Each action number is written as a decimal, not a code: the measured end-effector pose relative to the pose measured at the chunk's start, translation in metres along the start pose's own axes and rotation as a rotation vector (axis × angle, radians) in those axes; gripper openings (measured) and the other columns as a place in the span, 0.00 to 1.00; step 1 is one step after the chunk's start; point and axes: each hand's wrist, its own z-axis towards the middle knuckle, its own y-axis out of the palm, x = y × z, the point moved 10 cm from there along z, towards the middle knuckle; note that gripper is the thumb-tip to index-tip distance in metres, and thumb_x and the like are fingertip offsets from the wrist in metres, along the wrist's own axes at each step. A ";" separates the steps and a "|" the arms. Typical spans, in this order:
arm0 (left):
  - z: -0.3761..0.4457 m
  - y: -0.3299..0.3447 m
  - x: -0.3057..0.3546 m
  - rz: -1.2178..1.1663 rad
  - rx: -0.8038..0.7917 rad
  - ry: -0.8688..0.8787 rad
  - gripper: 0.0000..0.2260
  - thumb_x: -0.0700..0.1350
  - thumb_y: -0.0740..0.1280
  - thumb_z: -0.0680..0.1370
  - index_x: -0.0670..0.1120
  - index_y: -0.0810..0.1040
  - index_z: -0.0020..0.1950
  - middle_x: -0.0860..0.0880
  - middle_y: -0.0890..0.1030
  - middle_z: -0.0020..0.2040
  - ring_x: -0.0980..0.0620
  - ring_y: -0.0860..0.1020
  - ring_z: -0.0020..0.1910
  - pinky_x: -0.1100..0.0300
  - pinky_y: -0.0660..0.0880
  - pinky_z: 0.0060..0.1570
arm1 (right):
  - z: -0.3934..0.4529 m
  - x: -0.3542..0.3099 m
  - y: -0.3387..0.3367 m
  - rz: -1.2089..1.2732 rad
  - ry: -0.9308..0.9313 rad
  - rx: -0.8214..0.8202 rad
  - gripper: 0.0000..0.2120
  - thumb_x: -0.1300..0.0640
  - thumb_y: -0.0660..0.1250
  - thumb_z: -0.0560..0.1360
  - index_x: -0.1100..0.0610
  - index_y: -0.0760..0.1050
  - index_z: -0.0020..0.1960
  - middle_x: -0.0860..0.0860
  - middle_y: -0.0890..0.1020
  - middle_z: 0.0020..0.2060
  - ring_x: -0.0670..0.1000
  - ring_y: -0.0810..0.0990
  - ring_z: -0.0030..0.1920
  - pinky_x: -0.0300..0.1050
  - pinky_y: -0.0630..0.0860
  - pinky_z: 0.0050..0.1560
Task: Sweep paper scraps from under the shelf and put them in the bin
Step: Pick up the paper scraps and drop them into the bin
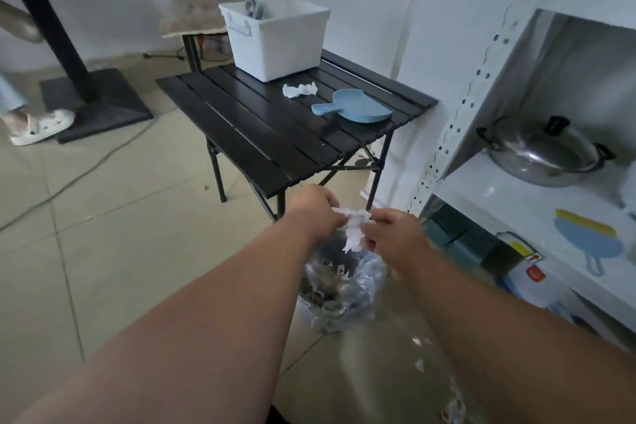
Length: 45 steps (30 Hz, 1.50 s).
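Note:
My left hand (315, 208) and my right hand (392, 229) both pinch a crumpled white paper scrap (354, 229), holding it between them. It hangs right above the bin (339, 289), a container lined with a clear plastic bag with rubbish in it, standing on the floor. More white paper scraps (421, 353) lie on the floor beside the white metal shelf (481, 79) at the right. Another crumpled paper (298, 90) lies on the black slatted table (261, 134), near a blue dustpan (354, 107).
A white plastic box (275, 41) stands at the table's far end. The shelf holds a steel pot with lid (540, 151) and a second blue-and-yellow dustpan (585, 237). A black stand base (96, 103), a cable and another person's sandalled foot (38, 126) are at the left.

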 end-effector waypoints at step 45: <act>-0.043 0.548 -0.105 0.850 -0.762 0.216 0.58 0.56 0.83 0.67 0.65 0.44 0.83 0.50 0.38 0.85 0.36 0.52 0.79 0.35 0.66 0.71 | -0.036 0.514 -0.318 -0.632 0.754 0.157 0.40 0.45 0.79 0.66 0.52 0.65 0.71 0.61 0.62 0.67 0.62 0.74 0.57 0.47 0.76 0.62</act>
